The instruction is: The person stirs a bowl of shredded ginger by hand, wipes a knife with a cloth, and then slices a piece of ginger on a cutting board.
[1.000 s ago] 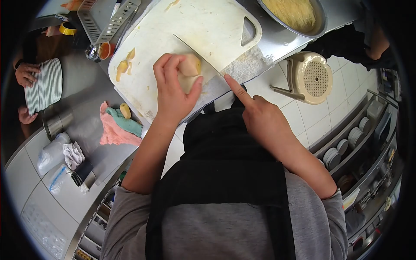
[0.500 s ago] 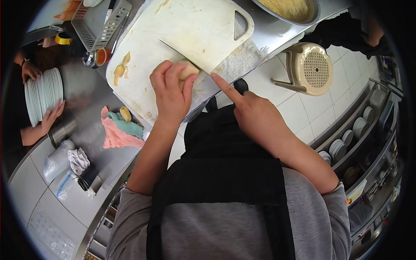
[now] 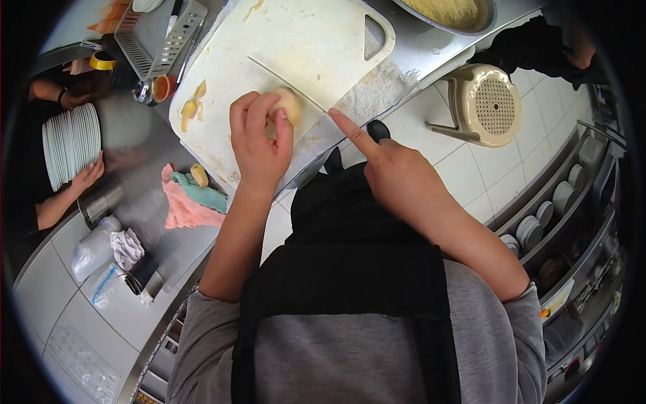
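A peeled potato [image 3: 289, 108] rests on the white cutting board [image 3: 229, 74], near its front edge. My left hand [image 3: 259, 138] holds it from the left with curled fingers and thumb. The fingers of my right hand [image 3: 390, 168] are closed around a knife, mostly hiding its handle; the index finger lies stretched along the spine. Seen nearly edge-on, the knife blade [image 3: 289, 86] points up and left across the board, just beyond the potato. Some peelings or potato scraps [image 3: 193, 108] lie at the board's left side.
Left of the board are folded cloths [image 3: 192, 198], another potato piece [image 3: 199, 175] and a plastic basket [image 3: 161, 40]. Another person's hands hold a plate stack [image 3: 70, 148]. A metal bowl [image 3: 488, 27] of pale shreds sits top right, above a beige stool [image 3: 488, 104].
My left hand's grip on the potato has loosened and shifted slightly, showing more of the potato. The knife stays almost in place. The other person's hands have shifted on the plates.
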`<state>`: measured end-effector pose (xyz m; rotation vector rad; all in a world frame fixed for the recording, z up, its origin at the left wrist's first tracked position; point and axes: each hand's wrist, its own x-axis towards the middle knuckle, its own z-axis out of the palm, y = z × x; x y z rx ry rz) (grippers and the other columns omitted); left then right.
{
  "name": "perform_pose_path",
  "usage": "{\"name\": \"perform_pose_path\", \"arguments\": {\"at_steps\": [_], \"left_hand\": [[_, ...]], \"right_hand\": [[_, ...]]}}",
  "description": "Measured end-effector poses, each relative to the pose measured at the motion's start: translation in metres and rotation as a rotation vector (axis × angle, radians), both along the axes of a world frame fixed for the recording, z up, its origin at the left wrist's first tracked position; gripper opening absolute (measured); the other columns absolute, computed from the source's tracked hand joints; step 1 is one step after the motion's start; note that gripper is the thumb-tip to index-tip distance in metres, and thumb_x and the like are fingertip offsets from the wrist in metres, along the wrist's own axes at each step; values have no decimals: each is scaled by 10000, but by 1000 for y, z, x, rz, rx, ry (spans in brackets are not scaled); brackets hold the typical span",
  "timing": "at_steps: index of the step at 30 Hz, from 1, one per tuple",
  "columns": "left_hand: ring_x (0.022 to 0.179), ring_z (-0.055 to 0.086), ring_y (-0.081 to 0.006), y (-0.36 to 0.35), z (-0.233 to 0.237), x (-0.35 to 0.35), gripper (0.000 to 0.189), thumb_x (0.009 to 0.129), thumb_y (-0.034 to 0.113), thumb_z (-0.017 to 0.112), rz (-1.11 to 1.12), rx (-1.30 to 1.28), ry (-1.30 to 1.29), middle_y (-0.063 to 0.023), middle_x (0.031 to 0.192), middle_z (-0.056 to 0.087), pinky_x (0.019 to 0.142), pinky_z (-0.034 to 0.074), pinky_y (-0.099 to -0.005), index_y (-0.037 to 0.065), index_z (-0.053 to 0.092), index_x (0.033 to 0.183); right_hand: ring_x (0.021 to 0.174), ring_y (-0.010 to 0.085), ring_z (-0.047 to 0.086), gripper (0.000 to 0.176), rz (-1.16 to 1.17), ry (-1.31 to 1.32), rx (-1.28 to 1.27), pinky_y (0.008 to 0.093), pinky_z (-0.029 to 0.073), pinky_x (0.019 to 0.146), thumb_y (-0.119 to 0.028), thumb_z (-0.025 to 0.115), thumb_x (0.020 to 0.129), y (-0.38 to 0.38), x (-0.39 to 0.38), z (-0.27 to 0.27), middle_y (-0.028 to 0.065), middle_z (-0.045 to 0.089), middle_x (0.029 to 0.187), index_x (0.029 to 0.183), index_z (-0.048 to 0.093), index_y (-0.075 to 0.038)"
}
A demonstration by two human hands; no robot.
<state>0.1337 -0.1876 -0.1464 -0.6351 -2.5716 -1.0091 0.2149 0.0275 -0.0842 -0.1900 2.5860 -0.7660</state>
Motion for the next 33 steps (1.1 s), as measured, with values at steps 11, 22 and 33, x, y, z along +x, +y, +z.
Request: {"name": "perform_pose_path", "arguments": {"at_steps": [11,22,33], "left_hand": [[956,520,-272,-2,-13,2,266,901,22,570,-1,-47,-88,-172,1169,448,736,511,-340,39,535,1165],[961,508,-324,11,-15,-4,247,903,118,580,15,-132,-81,-138,1021,536,811,472,-420,8,537,1120],[918,493,-312,12,-14,-5,209,906,98,571,4,-117,-38,-129,1018,528,782,451,-401,10,514,1086]], "right_hand": [[628,313,664,845,45,-18,7,415,572,580,-36,560,869,-6,-5,1,179,648,757,1602,209,-269],[490,282,592,907,59,-54,173,414,515,471,-20,596,836,22,31,32,128,546,686,1591,221,-355],[521,280,590,922,59,-163,147,419,526,502,-24,600,843,30,43,51,136,527,718,1597,197,-369]]}}
